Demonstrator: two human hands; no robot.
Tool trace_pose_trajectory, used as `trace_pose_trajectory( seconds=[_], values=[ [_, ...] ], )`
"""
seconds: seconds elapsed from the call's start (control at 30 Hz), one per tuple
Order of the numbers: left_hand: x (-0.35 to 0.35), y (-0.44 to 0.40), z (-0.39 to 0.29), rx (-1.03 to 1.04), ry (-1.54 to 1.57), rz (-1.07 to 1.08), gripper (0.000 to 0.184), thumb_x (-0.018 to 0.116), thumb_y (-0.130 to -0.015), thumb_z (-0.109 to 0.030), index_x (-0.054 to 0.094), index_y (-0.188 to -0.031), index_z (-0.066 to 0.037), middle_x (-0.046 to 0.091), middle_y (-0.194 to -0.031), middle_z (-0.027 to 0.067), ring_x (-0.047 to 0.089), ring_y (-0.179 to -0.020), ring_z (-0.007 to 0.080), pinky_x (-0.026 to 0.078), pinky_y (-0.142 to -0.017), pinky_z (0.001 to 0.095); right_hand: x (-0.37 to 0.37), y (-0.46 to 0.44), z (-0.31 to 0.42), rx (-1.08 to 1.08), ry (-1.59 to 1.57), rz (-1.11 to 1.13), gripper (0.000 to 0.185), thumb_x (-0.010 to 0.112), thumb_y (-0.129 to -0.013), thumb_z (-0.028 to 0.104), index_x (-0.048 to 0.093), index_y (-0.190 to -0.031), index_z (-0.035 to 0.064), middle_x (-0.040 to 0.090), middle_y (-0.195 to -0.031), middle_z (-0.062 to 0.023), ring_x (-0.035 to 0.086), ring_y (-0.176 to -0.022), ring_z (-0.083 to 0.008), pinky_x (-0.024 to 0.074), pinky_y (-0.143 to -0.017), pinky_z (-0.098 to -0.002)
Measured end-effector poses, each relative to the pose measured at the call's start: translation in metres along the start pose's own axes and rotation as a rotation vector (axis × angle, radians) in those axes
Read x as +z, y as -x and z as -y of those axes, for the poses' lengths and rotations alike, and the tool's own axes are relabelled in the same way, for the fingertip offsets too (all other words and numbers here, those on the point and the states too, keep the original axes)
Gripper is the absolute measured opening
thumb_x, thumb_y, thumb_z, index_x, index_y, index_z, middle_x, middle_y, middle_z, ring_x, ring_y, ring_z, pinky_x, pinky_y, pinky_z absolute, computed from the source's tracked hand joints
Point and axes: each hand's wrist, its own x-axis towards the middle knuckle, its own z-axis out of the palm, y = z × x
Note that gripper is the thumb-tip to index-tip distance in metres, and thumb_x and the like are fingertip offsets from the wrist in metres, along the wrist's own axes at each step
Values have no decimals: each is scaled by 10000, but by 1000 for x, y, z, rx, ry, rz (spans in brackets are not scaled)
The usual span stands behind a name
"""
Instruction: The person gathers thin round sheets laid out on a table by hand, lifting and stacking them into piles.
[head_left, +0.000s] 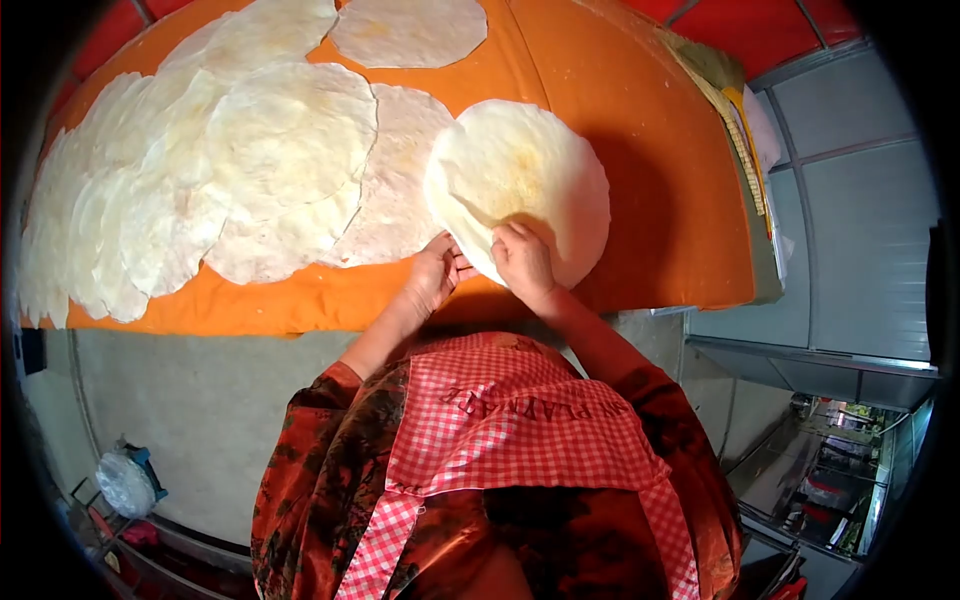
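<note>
- The sheet is round, cream, yellowish mid-patch, creased lower left.
- It lies on the orange surface, beside other sheets.
- Right hand: narrow grip, pinching it.
- Left hand: at its edge; cannot tell its grip.

I noticed grey panelling well to the right of the grip. Grey floor spread behind the grip, and off leftward sat a plastic-wrapped bundle.

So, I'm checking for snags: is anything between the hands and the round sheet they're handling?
Nothing visible: the right hand is on the round sheet, the left hand at its near edge, no object between.
</note>
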Motion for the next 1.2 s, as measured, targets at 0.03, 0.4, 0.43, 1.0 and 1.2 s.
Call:
trace_pose_trajectory(
  seconds=[0.03, 0.4, 0.43, 1.0, 1.2],
  values=[
    [-1, 0, 1, 3, -4, 8, 345, 329, -1021, -239, 491, -1244, -33, 625, -1155, 134, 653, -973, 238, 555, -855, 385, 4, 1, 3, -18, 11, 20, 73, 552, -814, 79, 590, -852, 30, 614, -859, -162, 607, -821, -374, 500, -708, -459],
    [-5, -9, 8, -12, -9, -78, 170, 507, -995, -169, 542, -1131, -72, 643, -969, 76, 657, -752, 180, 594, -638, 308, 24, 7, 12, -25, 123, 63, 310, 648, -776, 105, 580, -1069, 30, 598, -1026, -143, 582, -942, -363, 488, -804, -438],
    [1, -6, 6, -17, -29, -101, 163, 506, -996, -172, 546, -1120, -75, 642, -965, 74, 655, -744, 176, 596, -641, 309, 26, 6, 7, 1, 126, 74, 313, 638, -772, 94, 578, -1073, 33, 596, -1021, -145, 586, -932, -362, 491, -793, -438],
    [4, -14, 11, -3, -53, -180, 157, 432, -997, -102, 526, -1117, -67, 627, -926, 76, 624, -705, 159, 600, -612, 311, 12, -3, 0, -191, 346, 73, 270, 591, -708, -16, 688, -945, 70, 590, -870, -75, 607, -841, -283, 518, -692, -401],
    [-5, -20, 18, 1, -43, -166, 262, 405, -1006, -241, 516, -1171, -70, 628, -994, 89, 637, -786, 188, 590, -681, 338, 13, 3, -3, -100, 224, 138, 323, 596, -718, -6, 681, -1023, 57, 605, -931, -83, 614, -871, -296, 521, -724, -398]
  ],
)
